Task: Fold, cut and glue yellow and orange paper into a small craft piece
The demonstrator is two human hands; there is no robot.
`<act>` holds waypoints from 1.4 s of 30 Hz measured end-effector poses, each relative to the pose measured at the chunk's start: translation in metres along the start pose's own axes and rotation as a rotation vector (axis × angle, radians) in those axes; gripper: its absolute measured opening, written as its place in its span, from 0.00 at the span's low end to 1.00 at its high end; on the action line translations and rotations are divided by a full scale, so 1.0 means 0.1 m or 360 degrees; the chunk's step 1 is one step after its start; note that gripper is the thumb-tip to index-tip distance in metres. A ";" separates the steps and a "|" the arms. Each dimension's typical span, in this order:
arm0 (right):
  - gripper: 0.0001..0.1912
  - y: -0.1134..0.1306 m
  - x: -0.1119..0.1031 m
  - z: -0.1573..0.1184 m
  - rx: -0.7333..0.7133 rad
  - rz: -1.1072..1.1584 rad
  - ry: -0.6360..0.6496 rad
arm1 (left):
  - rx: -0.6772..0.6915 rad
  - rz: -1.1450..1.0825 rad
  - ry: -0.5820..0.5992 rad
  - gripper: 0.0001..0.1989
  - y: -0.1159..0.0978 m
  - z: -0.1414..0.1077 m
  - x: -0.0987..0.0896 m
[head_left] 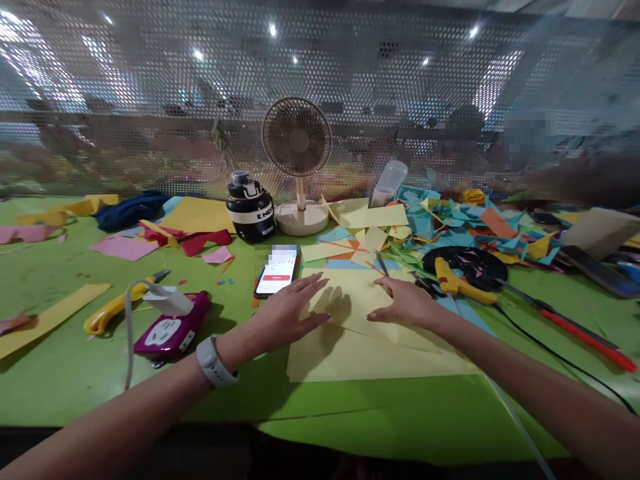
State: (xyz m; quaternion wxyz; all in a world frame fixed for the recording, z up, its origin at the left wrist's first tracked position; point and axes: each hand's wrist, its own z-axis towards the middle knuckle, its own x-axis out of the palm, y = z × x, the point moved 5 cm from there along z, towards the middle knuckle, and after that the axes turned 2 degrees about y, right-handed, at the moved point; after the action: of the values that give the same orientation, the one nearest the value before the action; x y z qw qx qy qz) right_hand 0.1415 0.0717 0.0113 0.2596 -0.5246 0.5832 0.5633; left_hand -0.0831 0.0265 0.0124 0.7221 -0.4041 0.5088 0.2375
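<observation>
Pale yellow paper sheets (pixel 320 357) lie on the green table in front of me. My left hand (pixel 287 313) hovers over their left part with its fingers spread and holds nothing, casting a shadow on the paper. Over the right part is my right hand (pixel 407 303), thumb and fingers apart, with nothing between them. A lit phone (pixel 277 272) lies just beyond my left hand. To the right of my right hand, a yellow glue gun (pixel 465 283) rests on a black round tray (pixel 493 263).
A fan (pixel 299 137) and a black bottle (pixel 251 210) stand at the back. Blue and orange paper scraps (pixel 450 223) are heaped at back right. At left are a yellow cutter (pixel 117 307) and a purple power strip (pixel 173 330); a red-handled tool (pixel 587 339) lies right.
</observation>
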 end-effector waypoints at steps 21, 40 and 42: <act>0.17 -0.07 -0.34 -0.20 -0.0264 0.2034 -0.0303 | -0.0427 -0.2001 -0.0331 0.39 -0.05 0.36 0.01; 0.25 -0.20 0.04 -0.37 -0.1184 -0.0168 -0.0091 | 0.0942 0.0083 0.0120 0.19 -0.32 0.05 0.09; 0.27 -0.18 0.04 -0.41 -0.1178 -0.0253 -0.0053 | 0.0934 0.0043 0.0150 0.20 -0.34 0.04 0.08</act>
State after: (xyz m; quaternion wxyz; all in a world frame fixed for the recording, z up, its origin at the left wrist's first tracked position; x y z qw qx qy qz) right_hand 0.1683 0.0360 0.0099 0.1048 -0.6172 0.2935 0.7224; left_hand -0.0524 0.0106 0.0175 0.7805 -0.1817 0.5940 0.0709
